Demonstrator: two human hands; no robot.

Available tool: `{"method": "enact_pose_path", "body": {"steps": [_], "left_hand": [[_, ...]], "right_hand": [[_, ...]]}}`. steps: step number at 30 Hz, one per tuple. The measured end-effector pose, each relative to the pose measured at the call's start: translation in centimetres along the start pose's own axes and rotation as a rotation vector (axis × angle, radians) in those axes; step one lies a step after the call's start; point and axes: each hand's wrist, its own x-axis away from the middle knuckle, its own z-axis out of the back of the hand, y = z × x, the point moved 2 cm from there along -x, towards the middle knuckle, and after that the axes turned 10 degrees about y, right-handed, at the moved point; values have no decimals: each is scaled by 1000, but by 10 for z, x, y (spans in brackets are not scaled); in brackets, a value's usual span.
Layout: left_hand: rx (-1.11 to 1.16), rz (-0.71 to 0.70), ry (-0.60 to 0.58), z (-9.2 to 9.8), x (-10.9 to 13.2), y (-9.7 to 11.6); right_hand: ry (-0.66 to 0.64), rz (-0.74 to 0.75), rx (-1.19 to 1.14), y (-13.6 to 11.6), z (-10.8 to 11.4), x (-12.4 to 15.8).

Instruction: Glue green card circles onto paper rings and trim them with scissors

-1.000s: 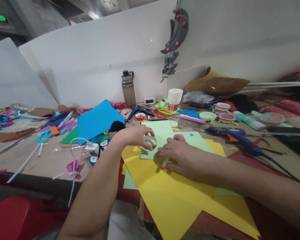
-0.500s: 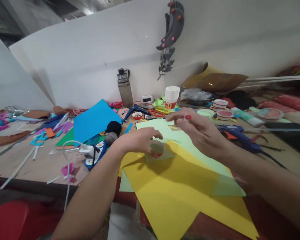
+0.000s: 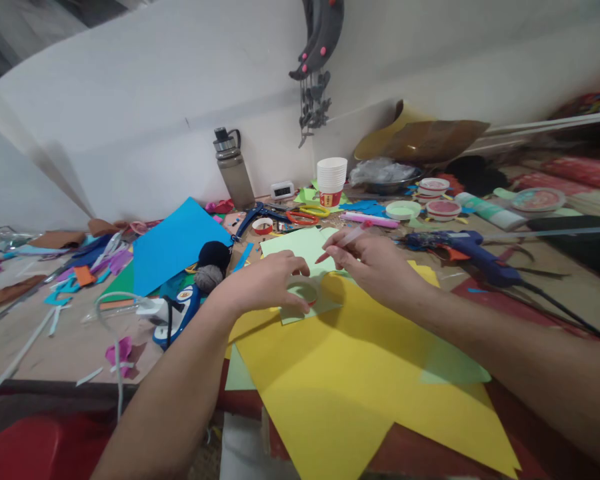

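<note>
My left hand point(image 3: 275, 283) curls its fingers and thumb around a ring cut from a paper cup point(image 3: 303, 291), light inside with a bit of red at its lower edge. The ring rests on a small light green paper piece point(image 3: 325, 305) that lies over yellow paper point(image 3: 330, 373). In my right hand point(image 3: 375, 263) is a red pen point(image 3: 353, 236), pinched between thumb and fingers. The pen's tip slants down to the left, just above and apart from the ring. More light green paper point(image 3: 295, 241) lies behind both hands.
A blue hot glue gun point(image 3: 485, 257) with a cord lies right. Behind are stacked paper cups point(image 3: 331, 180), a water bottle point(image 3: 233, 173), scissors point(image 3: 303, 217) and a red-and-white ring point(image 3: 263, 227). Blue paper point(image 3: 180, 247), dark yarn balls point(image 3: 214, 257) and a power strip point(image 3: 180, 313) are left.
My right hand has brought the pen down and left, its tip now pointing towards the ring. My left hand stays around the ring. The camera view has shifted.
</note>
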Motion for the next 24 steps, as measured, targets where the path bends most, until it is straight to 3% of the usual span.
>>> {"method": "enact_pose_path", "body": {"steps": [24], "left_hand": [[-26, 61, 12, 4, -4, 6]], "right_hand": [[-217, -16, 6, 0, -8, 7]]}}
